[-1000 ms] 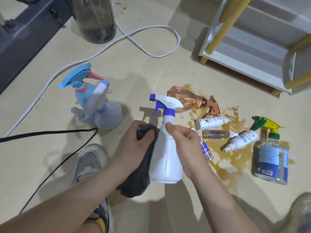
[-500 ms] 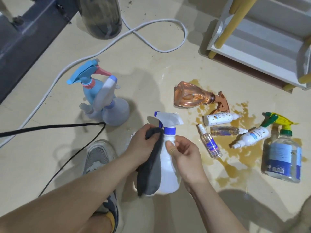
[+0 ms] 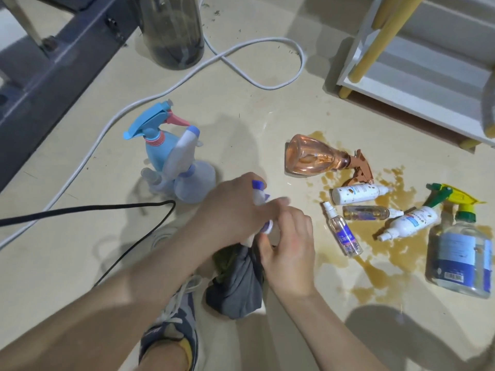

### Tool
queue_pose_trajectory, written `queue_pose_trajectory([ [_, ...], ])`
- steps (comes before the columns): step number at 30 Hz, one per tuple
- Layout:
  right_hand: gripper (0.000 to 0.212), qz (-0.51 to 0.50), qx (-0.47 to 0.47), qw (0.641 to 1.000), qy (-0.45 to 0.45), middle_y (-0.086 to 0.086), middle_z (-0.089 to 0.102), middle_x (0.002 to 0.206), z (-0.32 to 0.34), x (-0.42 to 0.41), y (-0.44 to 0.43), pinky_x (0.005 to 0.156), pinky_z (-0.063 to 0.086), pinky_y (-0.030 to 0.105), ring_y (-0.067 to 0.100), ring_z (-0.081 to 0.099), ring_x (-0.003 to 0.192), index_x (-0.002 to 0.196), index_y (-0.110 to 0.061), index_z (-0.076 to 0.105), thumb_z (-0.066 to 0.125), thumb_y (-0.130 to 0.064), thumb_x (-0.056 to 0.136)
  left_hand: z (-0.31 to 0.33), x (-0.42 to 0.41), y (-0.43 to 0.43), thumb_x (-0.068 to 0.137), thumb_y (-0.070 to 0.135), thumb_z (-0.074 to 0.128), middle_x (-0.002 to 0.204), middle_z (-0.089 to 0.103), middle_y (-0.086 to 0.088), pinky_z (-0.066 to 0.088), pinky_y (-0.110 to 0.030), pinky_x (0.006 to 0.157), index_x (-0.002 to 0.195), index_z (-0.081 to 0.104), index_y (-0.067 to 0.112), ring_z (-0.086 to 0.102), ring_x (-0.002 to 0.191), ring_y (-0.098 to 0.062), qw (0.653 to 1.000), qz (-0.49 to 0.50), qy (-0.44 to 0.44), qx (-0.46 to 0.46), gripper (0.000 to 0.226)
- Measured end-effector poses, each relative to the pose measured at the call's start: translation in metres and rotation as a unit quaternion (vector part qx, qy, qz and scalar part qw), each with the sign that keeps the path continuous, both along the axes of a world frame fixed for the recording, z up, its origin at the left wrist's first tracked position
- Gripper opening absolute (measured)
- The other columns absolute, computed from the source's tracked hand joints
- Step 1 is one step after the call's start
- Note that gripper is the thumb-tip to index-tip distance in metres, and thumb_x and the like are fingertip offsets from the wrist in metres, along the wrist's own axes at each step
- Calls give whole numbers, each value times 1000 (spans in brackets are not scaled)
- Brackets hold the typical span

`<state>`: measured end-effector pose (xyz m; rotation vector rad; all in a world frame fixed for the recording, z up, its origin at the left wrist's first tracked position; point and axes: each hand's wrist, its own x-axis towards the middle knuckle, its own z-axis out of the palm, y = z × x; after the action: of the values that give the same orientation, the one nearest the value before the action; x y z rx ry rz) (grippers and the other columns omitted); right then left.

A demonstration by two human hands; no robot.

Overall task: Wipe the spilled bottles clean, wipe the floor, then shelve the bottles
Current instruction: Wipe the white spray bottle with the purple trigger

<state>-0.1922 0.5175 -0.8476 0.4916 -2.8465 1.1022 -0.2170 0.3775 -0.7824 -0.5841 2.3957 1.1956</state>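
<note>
The fingers (image 3: 278, 204) of the left hand (image 3: 235, 210) are closing over the trigger head of the white spray bottle (image 3: 258, 196), though blur is hiding exactly how they are lying. The right hand (image 3: 290, 247) is curling round the neck just below, thumb pressing against the grey cloth (image 3: 237, 287), which is bunching around the bottle's body and hiding it. The bottle is being held low over the floor (image 3: 267, 116), close to the person's shoe, apart from the brown spill (image 3: 375, 279).

That spill is lying to the right, with the amber bottle (image 3: 313, 158), several small bottles (image 3: 359, 194) and a large clear bottle (image 3: 460, 258) sitting in or beside it. Two blue spray bottles (image 3: 166, 156) are standing to the left, and the shelf (image 3: 417, 84) is waiting beyond the spill.

The likely trouble is the grip: a wet plastic body inside a loose cloth may be slipping, and a drop could send the bottle into the puddle, dirtying it again. Pressure on the trigger could also be spraying liquid onto wiped floor.
</note>
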Motion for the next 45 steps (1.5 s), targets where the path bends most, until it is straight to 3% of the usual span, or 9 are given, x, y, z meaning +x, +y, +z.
queue_pose_trajectory([
  [6,36,162,93,982,36,9,57,109,-16,52,5,75,51,38,29,52,96,115,-18,59,69,-31,83,2,2,-24,93,56,42,81,59,-5,44,-32,64,111,45,11,61,75,-25,976,-60,12,-211,48],
  [9,60,218,221,948,-68,4,54,131,-40,64,9,75,56,34,26,46,113,125,-30,54,74,-31,68,7,8,-28,86,51,61,74,59,5,52,-31,57,114,39,19,61,54,-7,997,-62,-33,-43,48],
  [14,21,-47,-83,960,-263,-8,65,75,-9,18,20,71,46,23,17,61,80,75,-25,64,54,-14,61,-4,13,-35,73,42,73,74,70,9,56,-37,71,95,54,40,66,69,-9,997,64,36,12,29],
  [18,33,-126,-327,914,-205,-7,71,101,53,-19,18,88,50,25,11,65,99,98,-21,67,56,-8,70,-11,14,-18,92,48,50,61,63,6,44,-31,61,74,57,32,60,65,-13,989,71,123,-44,25],
  [23,24,45,-35,985,-163,-24,54,106,21,-39,-25,93,42,53,25,52,117,112,-34,56,46,-27,91,-19,17,-12,99,51,35,57,52,2,40,-31,58,66,45,23,54,62,-23,986,77,134,-65,45],
  [33,21,-46,71,953,-292,6,70,97,-27,-80,36,76,48,37,32,62,94,107,-24,64,50,-15,94,4,9,-8,99,35,37,65,50,2,37,-36,58,92,50,15,47,62,-26,960,-66,204,-181,25],
  [36,25,-105,-33,943,-315,-1,70,95,-21,-65,44,79,46,32,24,63,95,95,-29,65,53,-8,91,25,-9,-19,97,30,37,64,53,1,40,-36,59,93,55,14,52,56,-27,914,-88,275,-284,24],
  [40,27,-138,-197,919,-313,-4,68,92,3,-49,35,76,44,15,5,61,88,91,-28,63,53,-4,95,32,-48,-36,99,23,41,79,53,-1,25,-32,59,109,45,16,47,66,-27,882,-163,165,-410,13],
  [45,26,-37,-100,964,-244,-10,59,118,3,-30,12,93,34,13,3,51,110,121,-27,55,59,-24,95,24,-73,-40,94,13,50,71,35,-2,30,-33,58,99,37,13,38,68,-21,831,-199,64,-515,14],
])
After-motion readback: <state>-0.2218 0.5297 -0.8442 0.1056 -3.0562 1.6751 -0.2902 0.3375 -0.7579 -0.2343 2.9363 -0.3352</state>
